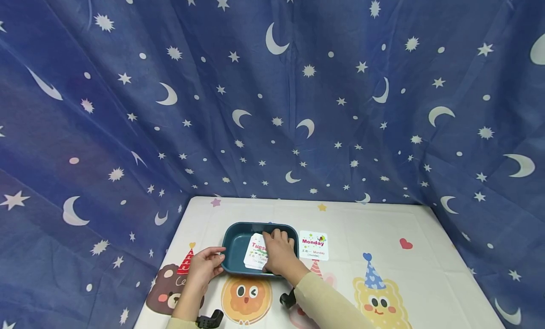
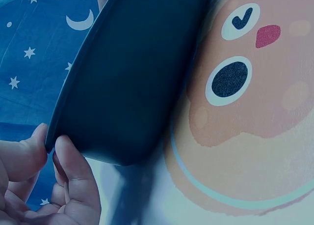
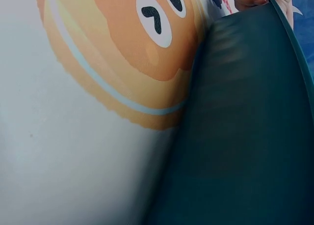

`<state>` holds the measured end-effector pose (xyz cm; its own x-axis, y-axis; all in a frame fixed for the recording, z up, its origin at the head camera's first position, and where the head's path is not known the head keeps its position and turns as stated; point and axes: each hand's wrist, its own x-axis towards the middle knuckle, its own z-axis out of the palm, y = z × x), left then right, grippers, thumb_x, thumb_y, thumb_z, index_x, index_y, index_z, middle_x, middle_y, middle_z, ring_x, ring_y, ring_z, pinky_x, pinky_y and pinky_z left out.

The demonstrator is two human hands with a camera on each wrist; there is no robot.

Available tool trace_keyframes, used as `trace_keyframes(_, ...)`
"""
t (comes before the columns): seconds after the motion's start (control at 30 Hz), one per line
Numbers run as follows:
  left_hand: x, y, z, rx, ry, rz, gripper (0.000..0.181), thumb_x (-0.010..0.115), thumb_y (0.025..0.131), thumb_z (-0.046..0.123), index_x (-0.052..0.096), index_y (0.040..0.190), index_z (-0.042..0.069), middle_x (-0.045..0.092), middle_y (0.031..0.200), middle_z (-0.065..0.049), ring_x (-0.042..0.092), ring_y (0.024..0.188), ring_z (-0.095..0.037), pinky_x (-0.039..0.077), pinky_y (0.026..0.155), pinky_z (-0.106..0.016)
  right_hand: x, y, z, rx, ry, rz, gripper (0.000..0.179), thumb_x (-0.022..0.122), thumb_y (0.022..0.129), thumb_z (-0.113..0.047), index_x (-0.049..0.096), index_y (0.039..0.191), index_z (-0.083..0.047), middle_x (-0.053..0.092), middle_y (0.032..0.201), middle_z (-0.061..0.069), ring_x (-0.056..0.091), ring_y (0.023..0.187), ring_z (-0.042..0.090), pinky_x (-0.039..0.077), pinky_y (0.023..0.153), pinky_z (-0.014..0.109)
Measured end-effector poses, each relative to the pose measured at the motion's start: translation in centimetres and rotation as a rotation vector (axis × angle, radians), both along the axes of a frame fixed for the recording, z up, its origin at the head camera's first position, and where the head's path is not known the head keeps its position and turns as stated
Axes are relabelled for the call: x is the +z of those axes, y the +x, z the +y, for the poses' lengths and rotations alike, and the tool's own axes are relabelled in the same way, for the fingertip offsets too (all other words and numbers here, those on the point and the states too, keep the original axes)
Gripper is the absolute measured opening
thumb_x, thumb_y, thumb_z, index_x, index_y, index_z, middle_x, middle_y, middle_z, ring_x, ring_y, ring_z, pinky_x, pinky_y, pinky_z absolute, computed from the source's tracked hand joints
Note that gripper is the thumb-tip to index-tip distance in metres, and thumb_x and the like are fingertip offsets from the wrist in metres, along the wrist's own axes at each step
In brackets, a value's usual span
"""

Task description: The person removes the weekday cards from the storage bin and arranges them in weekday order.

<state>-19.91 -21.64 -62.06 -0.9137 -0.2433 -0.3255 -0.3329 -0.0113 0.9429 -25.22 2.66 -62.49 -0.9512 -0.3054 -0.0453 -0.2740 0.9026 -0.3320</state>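
A dark teal rectangular tray [image 1: 235, 267] stands on the table. My left hand [image 1: 206, 268] pinches its left rim between thumb and fingers, as the left wrist view shows with the tray's dark outer wall [image 2: 122, 77]. Inside the tray my right hand [image 1: 278, 253] grips a small stack of white weekday flash cards [image 1: 254, 253] by its right part. "Tuesday" shows on top, and a "Thursday" card edges out below. The palm hides the rest. Just right of the tray, a "Monday" card [image 1: 314, 245] lies face up on the table.
A white tablecloth [image 1: 362, 229] printed with cartoon figures and hearts covers the table. Blue curtains [image 1: 298, 106] with moons and stars rise behind and at both sides. Black wrist camera mounts [image 1: 209, 319] sit at both wrists, close to the tray's front.
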Motion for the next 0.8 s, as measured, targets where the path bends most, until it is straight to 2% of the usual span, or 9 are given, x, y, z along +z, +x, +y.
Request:
trace_keyframes(0.3, 0.03, 0.02, 0.05, 0.0, 0.007, -0.003, 0.028, 0.071, 0.099, -0.002, 0.073, 0.127, -0.004, 0.057, 0.087, -0.005, 0.06, 0.071, -0.016, 0.062, 0.065, -0.025, 0.01, -0.14, 0.36, 0.005, -0.04, 0.048, 0.102, 0.108, 0.061, -0.028, 0.061, 0.15, -0.012, 0.055, 0.128, 0.009, 0.043, 0.111, 0.024, 0.038, 0.083, 0.035)
trace_keyframes(0.5, -0.08, 0.07, -0.01, 0.0, 0.011, -0.003, 0.029, 0.071, 0.099, -0.002, 0.073, 0.128, -0.004, 0.058, 0.087, -0.005, 0.061, 0.072, -0.016, 0.061, 0.064, -0.025, 0.05, -0.05, 0.4, -0.014, -0.079, 0.049, 0.087, 0.103, 0.069, -0.024, 0.064, 0.146, -0.013, 0.053, 0.12, 0.006, 0.041, 0.105, 0.02, 0.04, 0.083, 0.032)
trace_keyframes(0.7, -0.11, 0.11, -0.03, -0.003, 0.009, 0.002, 0.029, 0.071, 0.099, -0.002, 0.073, 0.128, -0.004, 0.059, 0.088, -0.005, 0.06, 0.073, -0.015, 0.061, 0.064, -0.025, 0.07, -0.03, 0.41, -0.028, -0.124, 0.051, 0.067, 0.091, 0.079, -0.008, 0.067, 0.141, -0.016, 0.053, 0.116, 0.003, 0.041, 0.1, 0.018, 0.042, 0.084, 0.031)
trace_keyframes(0.8, -0.05, 0.1, -0.01, -0.006, 0.011, 0.002, 0.029, 0.071, 0.099, -0.001, 0.073, 0.128, -0.004, 0.059, 0.088, -0.005, 0.06, 0.073, -0.016, 0.061, 0.065, -0.025, 0.33, 0.0, 0.45, -0.026, -0.151, 0.05, 0.062, 0.087, 0.08, 0.0, 0.07, 0.138, -0.016, 0.055, 0.114, 0.003, 0.042, 0.098, 0.017, 0.045, 0.083, 0.031)
